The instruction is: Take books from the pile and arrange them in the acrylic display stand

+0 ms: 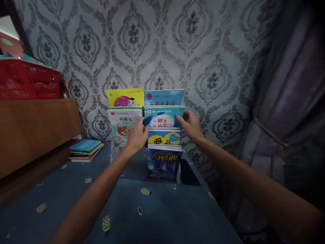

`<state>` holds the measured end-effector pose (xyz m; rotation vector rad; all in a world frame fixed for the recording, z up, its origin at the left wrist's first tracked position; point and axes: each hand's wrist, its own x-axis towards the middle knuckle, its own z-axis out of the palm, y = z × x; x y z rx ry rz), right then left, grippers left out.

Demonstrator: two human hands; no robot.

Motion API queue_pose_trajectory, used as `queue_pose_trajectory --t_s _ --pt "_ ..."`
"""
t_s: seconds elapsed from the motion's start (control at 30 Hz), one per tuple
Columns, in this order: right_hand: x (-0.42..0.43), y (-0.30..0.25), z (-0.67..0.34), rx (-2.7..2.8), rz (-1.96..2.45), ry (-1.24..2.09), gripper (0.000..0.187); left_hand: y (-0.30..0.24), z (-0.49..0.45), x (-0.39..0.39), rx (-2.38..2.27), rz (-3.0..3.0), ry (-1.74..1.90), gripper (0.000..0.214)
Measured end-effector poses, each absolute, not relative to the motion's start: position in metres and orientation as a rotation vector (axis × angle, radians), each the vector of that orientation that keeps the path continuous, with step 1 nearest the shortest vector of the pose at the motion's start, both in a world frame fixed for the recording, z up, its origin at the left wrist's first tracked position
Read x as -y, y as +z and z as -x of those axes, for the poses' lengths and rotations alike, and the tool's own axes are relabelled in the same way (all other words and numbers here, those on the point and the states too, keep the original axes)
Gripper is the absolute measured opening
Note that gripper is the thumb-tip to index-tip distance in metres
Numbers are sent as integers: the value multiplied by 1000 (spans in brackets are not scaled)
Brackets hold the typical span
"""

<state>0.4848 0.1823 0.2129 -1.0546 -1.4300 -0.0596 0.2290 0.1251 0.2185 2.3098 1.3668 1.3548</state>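
A tiered clear rack (115, 154) of children's books stands against the patterned wall. Both my hands grip a teal-and-blue book (164, 118) in the second row on the right side. My left hand (137, 137) is closed on its left edge and my right hand (191, 126) is closed on its right edge. Below it stand a yellow-and-blue book (164, 137) and a dark blue book (164, 162). Behind it is a light blue book (164, 97). To the left stand a yellow book (125, 97) and a white-and-teal book (121, 127).
A small stack of books (86, 149) lies on the blue dotted cloth (157, 213) at the left. A wooden cabinet (35, 132) with a red basket (27, 79) on top stands at the far left. A grey curtain (286, 112) hangs at the right.
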Motion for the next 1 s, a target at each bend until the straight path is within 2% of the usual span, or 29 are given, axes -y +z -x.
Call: queue_pose_trajectory --t_s 0.13,0.33,0.43,0.7,0.83,1.0 --pt "-176 217 -483 1421 1036 12 40 261 -219 -123 -1629 -2803 1451 32" --pt "-172 224 -486 1411 979 184 46 291 -225 -152 -1692 -3248 1009 33" --pt "-171 224 -486 1382 951 263 46 293 -221 -159 -1673 -3234 986 33" --pt "-164 219 -478 1316 1059 119 40 266 -157 -147 -1461 -2612 1813 31" --pt "-151 218 -467 1310 1269 -10 32 235 -176 -139 -1342 -2604 1513 32" --pt "-141 212 -458 1342 1559 -72 31 213 -220 -129 -1700 -2530 1128 40"
